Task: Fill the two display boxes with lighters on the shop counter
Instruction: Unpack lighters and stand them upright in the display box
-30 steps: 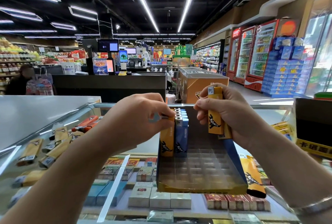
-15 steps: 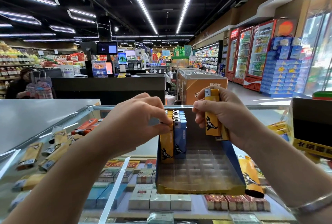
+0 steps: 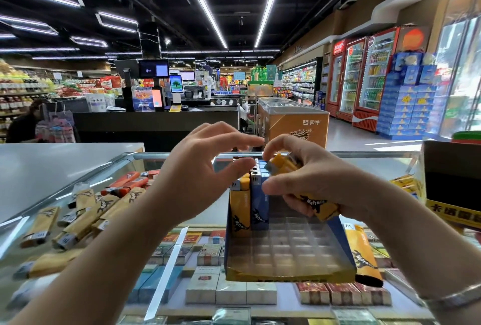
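A blue and yellow display box (image 3: 289,274) stands on the glass counter, its clear slotted tray mostly bare. A yellow column (image 3: 240,207) and a blue column (image 3: 259,202) of lighters fill its far left slots. My right hand (image 3: 312,184) grips a bunch of yellow lighters (image 3: 318,206), tilted flat over the box, one tip poking out near the fingertips. My left hand (image 3: 200,173) hovers above the yellow column with fingers spread, holding nothing. A second box (image 3: 453,186) sits at the right edge.
Loose yellow and orange lighters (image 3: 83,210) lie in a heap on the glass at left. One yellow lighter (image 3: 363,254) lies right of the box. Cigarette packs (image 3: 231,291) show under the glass. A white counter (image 3: 52,166) adjoins at far left.
My left hand let go of the yellow lighter it was seating in the left column and opened. My right hand tipped its lighters from upright to nearly flat, lower over the box.
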{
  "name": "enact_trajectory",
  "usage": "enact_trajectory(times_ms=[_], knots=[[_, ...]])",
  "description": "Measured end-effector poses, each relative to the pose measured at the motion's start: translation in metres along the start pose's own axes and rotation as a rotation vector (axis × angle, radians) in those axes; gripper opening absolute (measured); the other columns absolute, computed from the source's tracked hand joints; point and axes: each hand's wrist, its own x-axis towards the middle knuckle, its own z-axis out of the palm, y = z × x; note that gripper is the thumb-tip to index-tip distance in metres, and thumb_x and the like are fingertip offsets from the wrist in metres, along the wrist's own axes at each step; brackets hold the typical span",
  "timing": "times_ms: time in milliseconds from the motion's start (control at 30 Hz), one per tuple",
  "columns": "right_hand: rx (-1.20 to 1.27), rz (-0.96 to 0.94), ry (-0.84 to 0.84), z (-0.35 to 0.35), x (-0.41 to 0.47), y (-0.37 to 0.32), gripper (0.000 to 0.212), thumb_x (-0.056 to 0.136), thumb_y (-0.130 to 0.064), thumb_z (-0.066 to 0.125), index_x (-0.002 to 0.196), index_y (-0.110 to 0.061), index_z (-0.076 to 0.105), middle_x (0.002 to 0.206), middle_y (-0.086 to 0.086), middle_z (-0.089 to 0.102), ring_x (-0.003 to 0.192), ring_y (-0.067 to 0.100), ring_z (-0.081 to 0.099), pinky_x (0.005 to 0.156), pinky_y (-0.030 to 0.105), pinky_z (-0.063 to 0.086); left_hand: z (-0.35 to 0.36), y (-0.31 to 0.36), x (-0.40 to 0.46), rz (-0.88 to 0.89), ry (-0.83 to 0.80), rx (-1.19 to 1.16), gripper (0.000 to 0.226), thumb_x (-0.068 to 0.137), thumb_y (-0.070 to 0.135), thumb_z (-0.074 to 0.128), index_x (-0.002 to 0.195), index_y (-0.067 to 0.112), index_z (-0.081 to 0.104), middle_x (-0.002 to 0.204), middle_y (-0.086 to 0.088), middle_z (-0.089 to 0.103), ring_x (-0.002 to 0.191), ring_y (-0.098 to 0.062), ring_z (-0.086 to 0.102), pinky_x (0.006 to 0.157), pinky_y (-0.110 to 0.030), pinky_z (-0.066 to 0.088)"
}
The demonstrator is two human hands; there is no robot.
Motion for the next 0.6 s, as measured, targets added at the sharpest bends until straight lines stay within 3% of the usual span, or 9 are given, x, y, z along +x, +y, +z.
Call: enact_trajectory(times_ms=[133, 200, 300, 467, 600], knots=[[0.010, 0.046, -0.117, 0.0016, -0.0014, -0.0016, 0.058, 0.069, -0.014, 0.072, 0.117, -0.015, 0.040, 0.050, -0.002, 0.060, 0.038, 0.008, 0.052, 0.036, 0.018, 0.042, 0.0057, 0.0074, -0.0024, 0.000, -0.104, -0.120, 0.039, 0.077, 0.033, 0.067, 0.114, 0.044, 0.057, 0.097, 0.021, 0.055, 0.098, -0.007, 0.054, 0.080, -0.033, 0.049], [0.026, 0.052, -0.108, 0.0009, -0.0014, -0.0019, 0.055, 0.069, -0.015, 0.071, 0.115, -0.017, 0.041, 0.051, -0.001, 0.060, 0.038, 0.009, 0.053, 0.036, 0.018, 0.043, 0.0057, 0.0079, -0.0022, -0.053, -0.126, -0.206, 0.023, 0.078, 0.042, 0.063, 0.100, 0.041, 0.064, 0.094, 0.020, 0.056, 0.097, -0.004, 0.053, 0.080, -0.025, 0.044], [0.027, 0.027, -0.115, 0.0014, -0.0018, -0.0020, 0.052, 0.070, -0.015, 0.072, 0.112, -0.018, 0.041, 0.054, -0.001, 0.062, 0.039, 0.009, 0.054, 0.037, 0.017, 0.043, 0.0072, 0.0086, -0.0019, -0.107, -0.156, -0.264, 0.018, 0.076, 0.055, 0.060, 0.085, 0.039, 0.066, 0.091, 0.017, 0.058, 0.096, -0.003, 0.053, 0.081, -0.027, 0.042], [0.019, -0.031, -0.066, 0.0028, 0.0015, 0.0029, 0.046, 0.072, -0.041, 0.067, 0.104, -0.015, 0.045, 0.062, 0.004, 0.061, 0.042, 0.013, 0.054, 0.036, 0.021, 0.044, 0.0088, 0.0090, -0.0025, -0.173, -0.199, -0.336, 0.022, 0.071, 0.056, 0.060, 0.080, 0.037, 0.068, 0.088, 0.015, 0.061, 0.090, -0.005, 0.057, 0.078, -0.023, 0.048], [0.109, -0.048, 0.032, 0.0007, 0.0034, 0.0052, 0.032, 0.080, -0.044, 0.052, 0.089, -0.014, 0.048, 0.061, 0.008, 0.061, 0.040, 0.016, 0.056, 0.036, 0.020, 0.044, 0.0027, 0.0070, 0.0006, -0.291, -0.249, -0.571, 0.020, 0.069, 0.044, 0.065, 0.083, 0.032, 0.069, 0.079, 0.010, 0.070, 0.073, -0.005, 0.064, 0.065, -0.017, 0.052]])
